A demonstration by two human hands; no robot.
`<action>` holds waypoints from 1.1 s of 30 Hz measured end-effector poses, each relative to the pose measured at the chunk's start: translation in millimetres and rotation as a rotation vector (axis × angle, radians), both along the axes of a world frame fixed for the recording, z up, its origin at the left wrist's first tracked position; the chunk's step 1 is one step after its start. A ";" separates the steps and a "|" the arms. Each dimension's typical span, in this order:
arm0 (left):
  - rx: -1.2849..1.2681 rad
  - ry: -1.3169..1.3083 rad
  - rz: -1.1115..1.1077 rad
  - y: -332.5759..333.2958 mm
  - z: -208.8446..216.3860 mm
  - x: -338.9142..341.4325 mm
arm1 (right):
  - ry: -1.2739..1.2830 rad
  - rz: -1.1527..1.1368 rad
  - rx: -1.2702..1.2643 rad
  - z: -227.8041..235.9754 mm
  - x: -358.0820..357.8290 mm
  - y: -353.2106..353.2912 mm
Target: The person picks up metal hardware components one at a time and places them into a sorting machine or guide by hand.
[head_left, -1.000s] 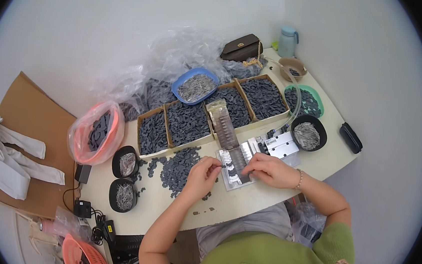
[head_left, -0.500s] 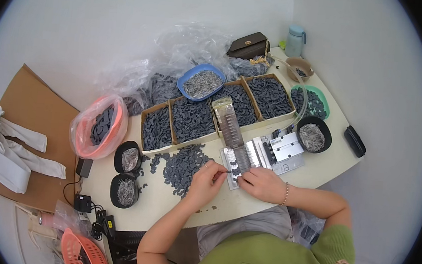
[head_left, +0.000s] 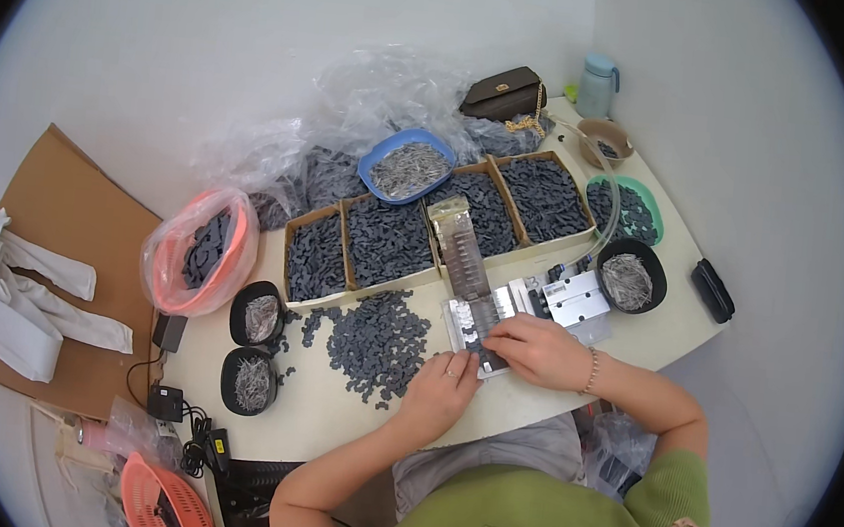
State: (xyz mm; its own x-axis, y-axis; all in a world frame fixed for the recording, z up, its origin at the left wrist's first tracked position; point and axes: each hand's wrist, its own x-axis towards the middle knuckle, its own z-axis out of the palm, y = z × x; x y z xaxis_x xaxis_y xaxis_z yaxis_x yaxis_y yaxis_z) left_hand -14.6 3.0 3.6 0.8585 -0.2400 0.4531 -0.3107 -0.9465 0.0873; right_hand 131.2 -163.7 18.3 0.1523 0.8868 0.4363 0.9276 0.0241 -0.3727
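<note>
My left hand (head_left: 439,392) rests at the near left corner of a silvery metal jig (head_left: 456,319), its fingers drawn together on the jig's near end. Across the jig's near part lies my right hand (head_left: 541,352), fingers bent and thumb pressed in close. Whatever either hand pinches is too small or covered by the fingers. Small dark grey pieces sit in the jig's slots beside the fingertips. A ridged, see-through strip (head_left: 461,252) reaches from the jig toward the boxes. Left of the jig spreads a loose pile of small dark grey plastic pieces (head_left: 375,342).
Cardboard boxes (head_left: 387,283) of grey pieces line the back, a blue tray (head_left: 363,166) of metal pins on top. Black bowls (head_left: 229,399) of pins stand left, another black bowl (head_left: 658,296) right. A metal cylinder block (head_left: 576,299) with air tubing adjoins the jig.
My left hand has moved right and slightly nearer me, from the jig's left edge to its near corner. My right hand has shifted slightly right.
</note>
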 end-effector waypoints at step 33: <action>0.088 0.138 0.078 -16.0 -5.5 -9.5 | -0.428 0.097 -0.109 0.9 11.1 41.3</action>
